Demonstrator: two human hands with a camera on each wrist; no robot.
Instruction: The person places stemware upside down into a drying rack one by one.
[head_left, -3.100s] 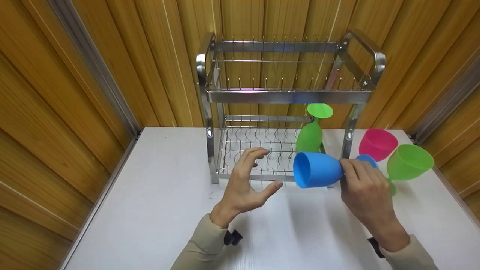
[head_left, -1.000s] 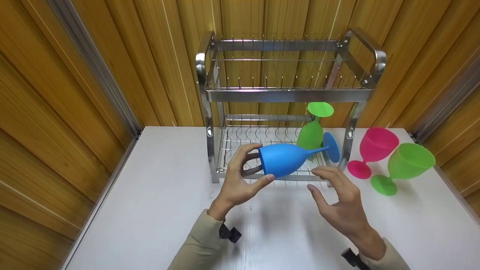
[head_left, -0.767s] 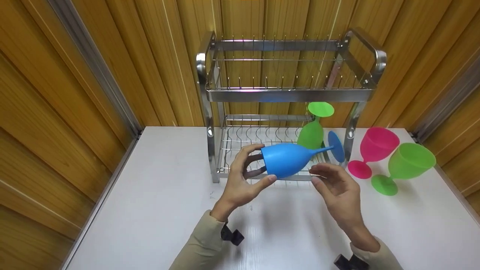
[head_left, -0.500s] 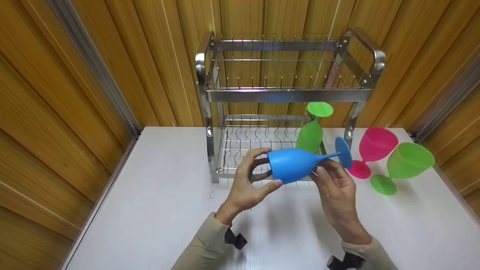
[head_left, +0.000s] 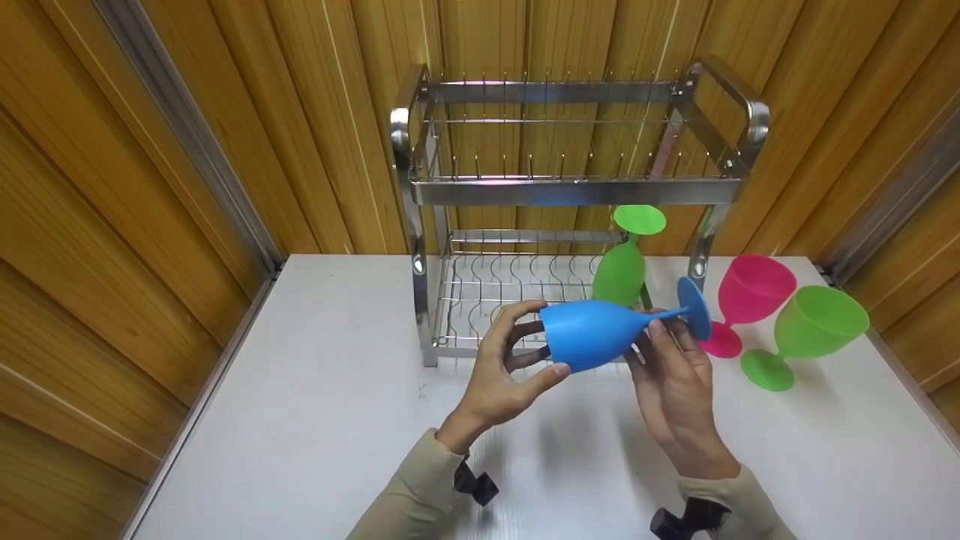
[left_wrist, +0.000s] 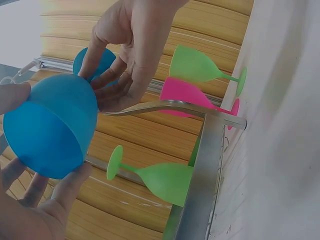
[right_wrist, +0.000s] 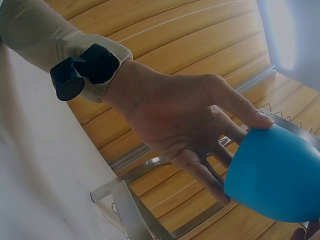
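Your left hand holds the blue goblet near its rim, sideways in midair; your right hand appears to pinch its stem, though partly hidden. Beyond, a green goblet and pink goblet stand beside the metal rack, which bears an upturned goblet.

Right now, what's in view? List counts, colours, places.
table: one, white, foreground
rack: one, silver, on the table
blue goblet: one, blue, held sideways before the rack
green goblets: two, green, one inverted in the rack, one upright on the table
pink goblet: one, pink, upright beside the latter
wall panels: several, wood-toned, around the table
wrist devices: two, black, on wrists
sleeves: two, beige, forearms
left hand: one, at the blue goblet's rim
right hand: one, at its stem
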